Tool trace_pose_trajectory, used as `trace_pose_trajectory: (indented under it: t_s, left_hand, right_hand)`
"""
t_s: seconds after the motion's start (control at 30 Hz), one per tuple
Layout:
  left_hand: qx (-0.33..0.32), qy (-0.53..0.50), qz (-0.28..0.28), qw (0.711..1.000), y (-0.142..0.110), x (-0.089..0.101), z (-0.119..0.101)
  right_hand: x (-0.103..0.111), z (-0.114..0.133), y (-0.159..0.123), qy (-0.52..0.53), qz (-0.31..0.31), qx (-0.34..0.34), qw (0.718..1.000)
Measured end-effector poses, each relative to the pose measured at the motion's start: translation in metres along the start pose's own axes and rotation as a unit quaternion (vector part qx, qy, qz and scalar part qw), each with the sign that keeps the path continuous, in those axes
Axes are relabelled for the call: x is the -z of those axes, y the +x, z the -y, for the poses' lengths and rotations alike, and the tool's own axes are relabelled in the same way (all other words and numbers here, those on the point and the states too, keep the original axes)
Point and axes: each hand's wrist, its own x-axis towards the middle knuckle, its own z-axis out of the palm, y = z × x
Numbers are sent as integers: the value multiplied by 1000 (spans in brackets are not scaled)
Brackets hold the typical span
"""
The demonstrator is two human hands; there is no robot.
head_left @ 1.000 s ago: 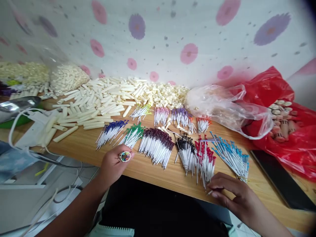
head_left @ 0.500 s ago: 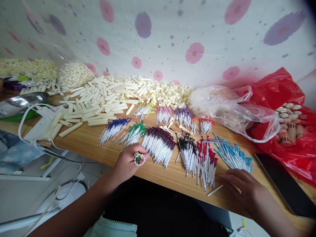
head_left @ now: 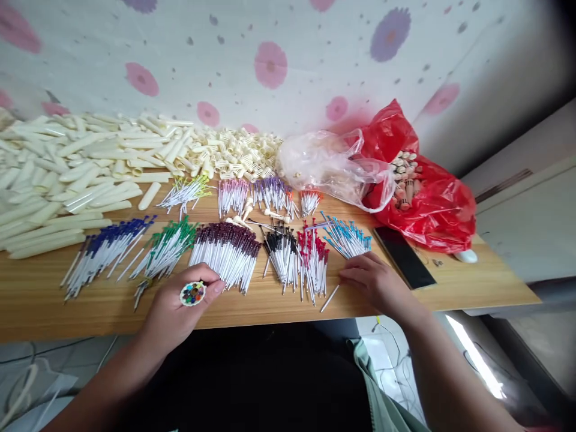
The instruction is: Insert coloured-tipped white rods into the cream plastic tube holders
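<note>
My left hand (head_left: 177, 300) is closed around a pale pen barrel (head_left: 192, 294), its open end facing me. Several coloured refill ends show inside the barrel. My right hand (head_left: 378, 285) rests low over the table with its fingers closed around the upper part of a white refill (head_left: 330, 299); the refill's far end is hidden under the fingers. Just beyond that hand lie light blue refills (head_left: 348, 237), with red refills (head_left: 315, 258) to its left. Dark maroon refills (head_left: 227, 255) lie beside my left hand, near green refills (head_left: 168, 249).
Cream pen barrels (head_left: 81, 162) are heaped at the back left, beside short slotted parts (head_left: 243, 153). A clear plastic bag (head_left: 328, 165) and a red bag (head_left: 441, 210) stand at the back right. A black phone (head_left: 405, 258) lies right of my right hand.
The view has swung to the right, showing more of the table's right end. Both hands keep nearly the same places over the table, my left still holding the pen barrel.
</note>
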Motion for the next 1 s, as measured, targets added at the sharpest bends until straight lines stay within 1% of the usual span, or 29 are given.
trace_pose_trajectory:
  t_s: [0.2,0.27,0.37,0.47,0.57,0.63,0.7,0.77,0.87,0.93,1.0]
  left_hand:
    - [-6,-33,49,998,4,-11,-9]
    - [-2,-55,71,996,7,-14,-11]
    - [12,-103,118,988,15,-20,-19]
    - [45,-154,161,974,25,-32,-30]
    - [87,-181,206,958,34,-47,-42]
    - [79,-192,215,954,37,-54,-48]
    - [66,-210,197,955,37,-57,-51]
    - [78,-245,168,952,34,-56,-51]
    - [117,-313,140,932,28,-51,-48]
    - [123,-347,134,920,26,-48,-46]
    - [117,-372,133,911,24,-46,-45]
  right_hand:
    - [3,1,6,-31,44,-1,999]
    - [11,3,8,-39,52,7,998]
    - [29,13,17,-23,62,29,997]
    - [44,32,34,-3,79,76,994]
    - [45,53,56,8,81,145,986]
    - [40,64,70,41,66,175,982]
    - [31,70,80,113,25,173,978]
    - [22,74,85,202,-36,142,968]
    - [9,79,88,310,-109,82,941]
    - [1,83,89,366,-134,61,919]
    - [-4,88,90,419,-138,48,896]
